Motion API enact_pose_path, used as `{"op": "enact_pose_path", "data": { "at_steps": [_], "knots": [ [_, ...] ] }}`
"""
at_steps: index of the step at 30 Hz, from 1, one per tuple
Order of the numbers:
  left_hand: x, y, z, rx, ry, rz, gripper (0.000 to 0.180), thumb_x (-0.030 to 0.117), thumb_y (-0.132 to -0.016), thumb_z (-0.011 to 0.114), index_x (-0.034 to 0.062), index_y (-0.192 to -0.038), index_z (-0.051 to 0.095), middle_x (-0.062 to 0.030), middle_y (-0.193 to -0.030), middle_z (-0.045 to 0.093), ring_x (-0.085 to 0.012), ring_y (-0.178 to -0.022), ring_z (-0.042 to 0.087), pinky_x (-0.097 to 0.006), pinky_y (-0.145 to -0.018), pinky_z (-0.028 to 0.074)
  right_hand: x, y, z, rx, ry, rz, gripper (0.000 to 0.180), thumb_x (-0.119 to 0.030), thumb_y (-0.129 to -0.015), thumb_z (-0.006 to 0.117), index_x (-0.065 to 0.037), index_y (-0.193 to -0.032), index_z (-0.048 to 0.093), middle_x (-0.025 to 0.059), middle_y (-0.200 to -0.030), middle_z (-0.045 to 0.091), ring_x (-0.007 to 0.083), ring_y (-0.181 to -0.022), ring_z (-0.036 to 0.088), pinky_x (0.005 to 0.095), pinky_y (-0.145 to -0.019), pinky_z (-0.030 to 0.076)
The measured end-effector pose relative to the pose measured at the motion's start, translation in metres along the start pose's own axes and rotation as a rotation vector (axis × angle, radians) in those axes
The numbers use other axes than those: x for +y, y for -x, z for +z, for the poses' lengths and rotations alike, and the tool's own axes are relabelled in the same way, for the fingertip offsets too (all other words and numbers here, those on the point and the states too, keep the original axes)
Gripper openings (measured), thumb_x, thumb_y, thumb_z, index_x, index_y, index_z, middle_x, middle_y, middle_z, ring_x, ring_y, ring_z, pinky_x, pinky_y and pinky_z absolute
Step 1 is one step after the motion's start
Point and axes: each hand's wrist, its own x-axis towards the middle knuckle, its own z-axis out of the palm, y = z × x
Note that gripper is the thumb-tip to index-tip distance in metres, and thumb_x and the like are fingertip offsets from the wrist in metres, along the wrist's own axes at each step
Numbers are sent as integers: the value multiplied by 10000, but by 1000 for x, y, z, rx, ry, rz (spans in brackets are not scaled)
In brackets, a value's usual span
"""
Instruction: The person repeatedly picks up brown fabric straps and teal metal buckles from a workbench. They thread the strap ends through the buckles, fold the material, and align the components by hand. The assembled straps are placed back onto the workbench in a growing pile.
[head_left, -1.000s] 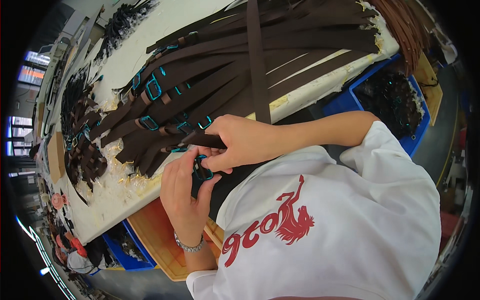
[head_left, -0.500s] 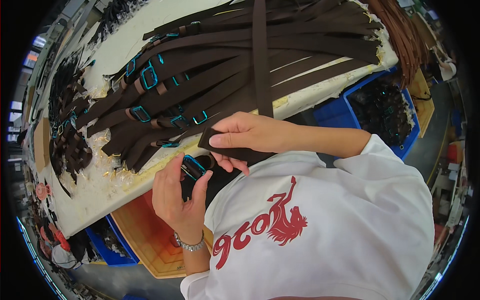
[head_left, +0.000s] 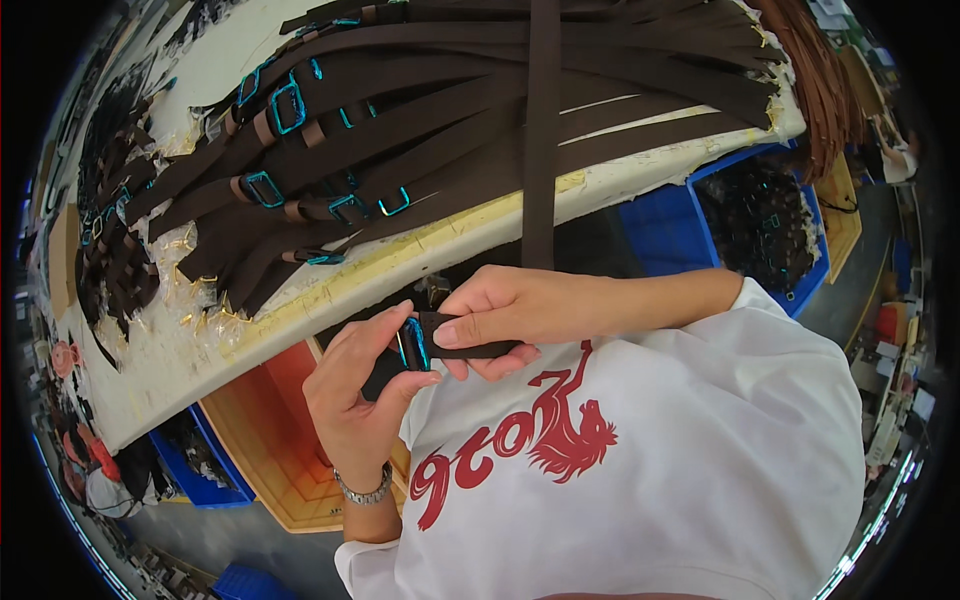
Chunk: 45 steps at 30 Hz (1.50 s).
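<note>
My left hand (head_left: 352,385), with a metal watch on its wrist, pinches a buckle (head_left: 414,345) between thumb and fingertips. The buckle is a rectangular frame with a shiny edge that looks blue. My right hand (head_left: 515,308) grips a dark brown strap (head_left: 480,351), thumb on top and fingers beneath. The strap's flat end lies against the buckle's right side; whether it passes through the frame cannot be told. Both hands are in front of my white shirt, just off the table edge. Another length of dark strap (head_left: 540,130) hangs over that edge behind my right wrist.
On the pale worktable (head_left: 290,330) lies a pile of dark brown straps (head_left: 420,95), several with buckles. Reddish-brown strips (head_left: 815,80) hang at its far right corner. A blue crate (head_left: 708,215) of buckled straps and an orange bin (head_left: 265,440) stand below the table edge.
My right hand has moved down with the strap, bringing its end from above and apart to the buckle's side. My left hand has turned the buckle more upright.
</note>
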Motion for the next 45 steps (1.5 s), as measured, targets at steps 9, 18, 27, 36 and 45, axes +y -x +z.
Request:
{"op": "enact_pose_path", "data": {
  "at_steps": [9, 18, 27, 36, 45],
  "knots": [
    [6, 26, 7, -190, 19, 42, 630, 170, -674, 954, -28, -1240, 761, -172, -1101, 796, -327, -858, 725, -378, -800, 578, 15, 4, 5, -155, 256, 150, 411, -302, -1164, 515, 0, -938, 679, 20, -718, 614, 84, -623, 545, 278, -578, 432],
    [0, 41, 4, -211, 39, -110, 633, 187, -666, 963, -19, -1234, 777, -142, -995, 779, -278, -773, 669, -342, -725, 542, 24, -10, 10, -119, 234, 216, 344, -248, -1145, 528, -2, -975, 700, 3, -771, 678, 95, -680, 613, 291, -617, 486],
    [11, 42, -1, -217, 72, -244, 598, 97, -670, 961, -12, -1225, 767, -119, -896, 746, -226, -760, 681, -326, -715, 528, 23, -5, 13, -80, 74, 195, 264, -201, -1134, 556, -23, -1007, 704, -26, -701, 614, 21, -565, 438, 222, -504, 334],
    [7, 54, 16, -91, 260, -439, 577, 35, -695, 944, -24, -1239, 758, -97, -1006, 772, -156, -787, 685, -296, -763, 552, 33, -2, 17, 21, -54, 129, 245, -180, -1057, 603, -14, -915, 712, -5, -665, 633, 31, -550, 505, 227, -498, 373],
    [8, 40, 4, -129, 174, -383, 597, 51, -681, 961, -11, -1239, 759, -92, -1020, 778, -154, -785, 688, -288, -764, 550, 23, -5, 10, -24, -28, 107, 304, -245, -1137, 571, -15, -1003, 718, 14, -740, 697, 30, -575, 497, 215, -516, 379]
  ]
}}
